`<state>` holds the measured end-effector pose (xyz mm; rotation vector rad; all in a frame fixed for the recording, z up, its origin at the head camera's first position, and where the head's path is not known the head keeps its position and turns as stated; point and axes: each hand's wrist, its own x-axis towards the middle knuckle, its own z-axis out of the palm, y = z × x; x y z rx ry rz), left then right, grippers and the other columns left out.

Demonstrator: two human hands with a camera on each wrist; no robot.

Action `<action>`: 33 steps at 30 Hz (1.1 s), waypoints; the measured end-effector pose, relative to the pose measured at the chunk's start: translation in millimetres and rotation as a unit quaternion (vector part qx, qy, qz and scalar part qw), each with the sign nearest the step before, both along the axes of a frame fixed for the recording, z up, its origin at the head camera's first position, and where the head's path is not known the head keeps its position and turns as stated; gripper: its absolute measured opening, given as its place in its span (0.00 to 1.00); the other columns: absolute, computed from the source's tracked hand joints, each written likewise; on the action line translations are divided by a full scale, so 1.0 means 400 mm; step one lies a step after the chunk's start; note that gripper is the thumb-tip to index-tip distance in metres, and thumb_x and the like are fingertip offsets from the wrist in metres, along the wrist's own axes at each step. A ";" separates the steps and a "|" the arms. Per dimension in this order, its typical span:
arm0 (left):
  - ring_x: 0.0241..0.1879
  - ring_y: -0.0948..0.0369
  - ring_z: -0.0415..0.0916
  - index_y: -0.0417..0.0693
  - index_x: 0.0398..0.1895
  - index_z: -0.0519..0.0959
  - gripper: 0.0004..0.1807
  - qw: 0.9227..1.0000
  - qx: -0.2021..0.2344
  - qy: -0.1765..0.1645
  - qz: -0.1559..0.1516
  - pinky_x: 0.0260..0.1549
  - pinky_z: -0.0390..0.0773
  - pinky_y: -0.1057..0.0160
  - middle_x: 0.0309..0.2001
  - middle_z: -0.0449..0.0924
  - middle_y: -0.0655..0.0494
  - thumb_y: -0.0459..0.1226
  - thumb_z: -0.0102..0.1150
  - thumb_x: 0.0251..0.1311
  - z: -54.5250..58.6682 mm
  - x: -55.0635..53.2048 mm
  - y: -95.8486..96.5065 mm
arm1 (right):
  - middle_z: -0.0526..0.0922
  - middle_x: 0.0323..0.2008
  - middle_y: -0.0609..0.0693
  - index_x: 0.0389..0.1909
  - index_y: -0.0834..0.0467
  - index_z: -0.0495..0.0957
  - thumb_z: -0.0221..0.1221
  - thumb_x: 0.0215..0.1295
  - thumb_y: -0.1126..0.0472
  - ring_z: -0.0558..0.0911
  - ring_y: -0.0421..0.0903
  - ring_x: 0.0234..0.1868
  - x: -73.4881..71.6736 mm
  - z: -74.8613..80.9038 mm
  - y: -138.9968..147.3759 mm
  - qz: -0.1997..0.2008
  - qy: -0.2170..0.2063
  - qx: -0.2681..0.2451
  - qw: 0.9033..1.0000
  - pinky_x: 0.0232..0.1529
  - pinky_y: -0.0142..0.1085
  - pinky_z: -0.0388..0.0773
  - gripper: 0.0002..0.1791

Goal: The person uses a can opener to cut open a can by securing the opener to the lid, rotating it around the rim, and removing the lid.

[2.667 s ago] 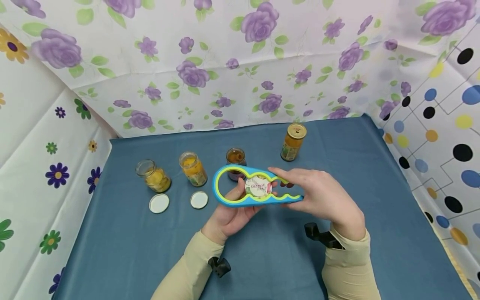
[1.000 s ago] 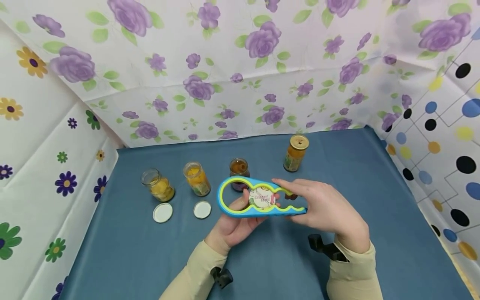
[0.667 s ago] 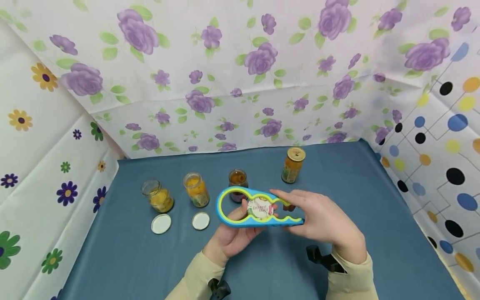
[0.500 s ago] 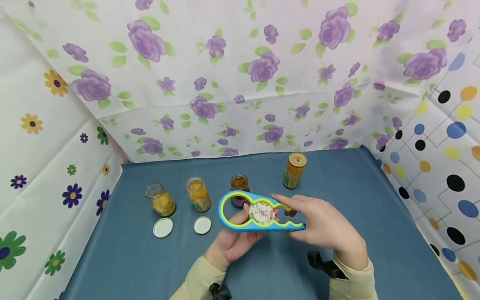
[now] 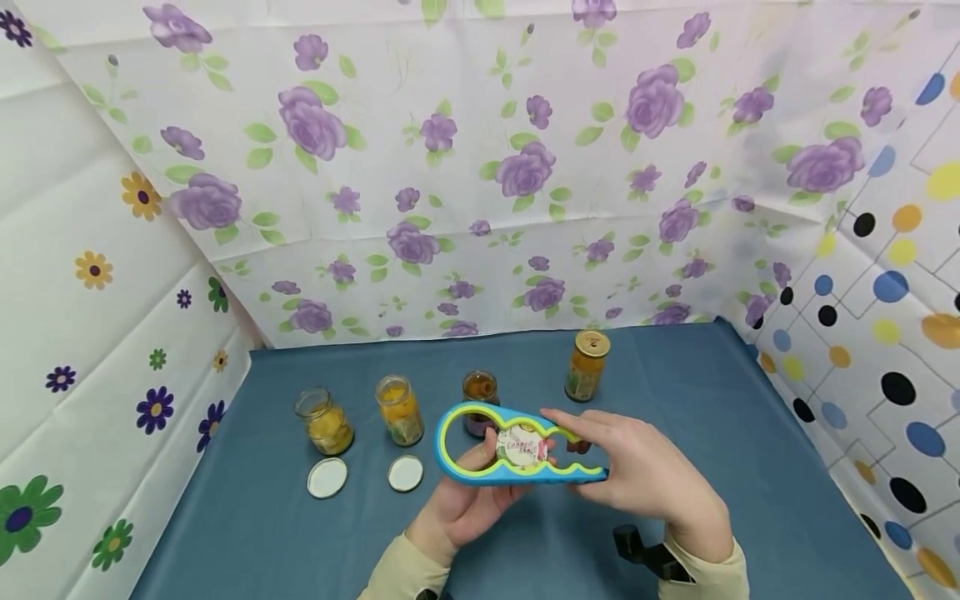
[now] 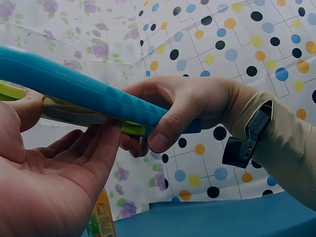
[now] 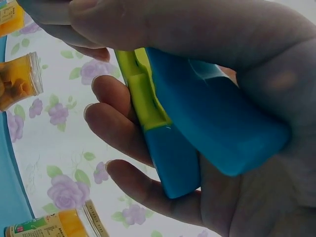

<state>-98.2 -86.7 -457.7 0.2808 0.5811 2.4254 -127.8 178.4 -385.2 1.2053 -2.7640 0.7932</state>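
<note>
My right hand (image 5: 648, 475) grips the handle end of a blue and lime-green jar opener (image 5: 468, 478), seen close in the right wrist view with fingers curled round both handles. Inside the opener's scalloped opening sits a round jar lid (image 5: 521, 446) with a printed white top. My left hand (image 5: 465, 492) reaches from below and pinches this lid between thumb and fingers. Seen from the left wrist, the lid (image 6: 74, 114) lies nearly edge-on under the opener, with no jar beneath it. Both hands are raised above the blue cloth.
Behind the opener stands an uncovered dark jar (image 5: 480, 387). Left of it are two uncovered jars of yellow fruit, one upright (image 5: 400, 410) and one tilted (image 5: 325, 423), with two lids (image 5: 327, 477) in front. A capped jar (image 5: 587, 367) stands at back right.
The head view has tilted upward, so the jars, lids and hands appear lower in it. Both hands keep the same hold on the opener and the lid.
</note>
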 end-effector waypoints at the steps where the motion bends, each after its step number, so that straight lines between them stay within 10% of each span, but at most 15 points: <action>1: 0.72 0.50 0.74 0.36 0.86 0.46 0.48 1.000 -0.003 0.002 0.001 0.76 0.64 0.56 0.72 0.74 0.44 0.54 0.56 0.79 0.002 0.002 -0.002 | 0.83 0.48 0.36 0.81 0.43 0.69 0.82 0.54 0.57 0.81 0.33 0.43 0.000 0.000 -0.001 0.001 0.000 -0.002 1.000 0.39 0.37 0.81 0.52; 15: 0.67 0.55 0.78 0.42 0.77 0.67 0.29 0.995 -0.085 0.046 0.021 0.70 0.73 0.57 0.68 0.78 0.48 0.51 0.49 0.85 0.049 -0.002 -0.028 | 0.82 0.51 0.38 0.82 0.39 0.67 0.82 0.55 0.58 0.78 0.35 0.40 -0.007 0.006 -0.009 0.010 -0.001 -0.012 1.000 0.37 0.35 0.77 0.53; 23: 0.61 0.59 0.80 0.43 0.71 0.76 0.28 0.966 -0.233 0.105 0.043 0.66 0.75 0.56 0.61 0.83 0.54 0.54 0.47 0.85 0.050 0.001 -0.053 | 0.82 0.50 0.37 0.81 0.39 0.67 0.82 0.54 0.59 0.77 0.35 0.40 0.000 0.015 -0.009 0.016 0.008 -0.003 1.000 0.37 0.35 0.77 0.54; 26: 0.66 0.55 0.78 0.40 0.74 0.75 0.30 0.939 -0.312 0.127 0.065 0.70 0.71 0.50 0.63 0.83 0.51 0.53 0.51 0.84 0.041 -0.003 -0.066 | 0.82 0.48 0.37 0.81 0.40 0.68 0.83 0.53 0.59 0.79 0.34 0.42 0.001 0.021 -0.005 0.009 0.016 -0.009 1.000 0.38 0.36 0.79 0.54; 28: 0.68 0.52 0.76 0.41 0.75 0.75 0.28 0.908 -0.378 0.157 0.091 0.70 0.71 0.48 0.66 0.82 0.49 0.49 0.56 0.82 0.029 -0.005 -0.073 | 0.81 0.47 0.36 0.81 0.40 0.68 0.83 0.52 0.60 0.80 0.34 0.42 0.002 0.024 -0.002 0.002 0.024 -0.017 1.000 0.38 0.36 0.81 0.55; 33: 0.61 0.48 0.78 0.46 0.71 0.79 0.27 0.765 -0.559 0.268 0.173 0.58 0.80 0.47 0.63 0.80 0.47 0.40 0.72 0.71 -0.021 0.003 -0.082 | 0.81 0.46 0.37 0.81 0.39 0.68 0.83 0.50 0.62 0.82 0.34 0.43 0.006 0.019 0.008 -0.005 0.042 -0.024 0.999 0.38 0.36 0.82 0.56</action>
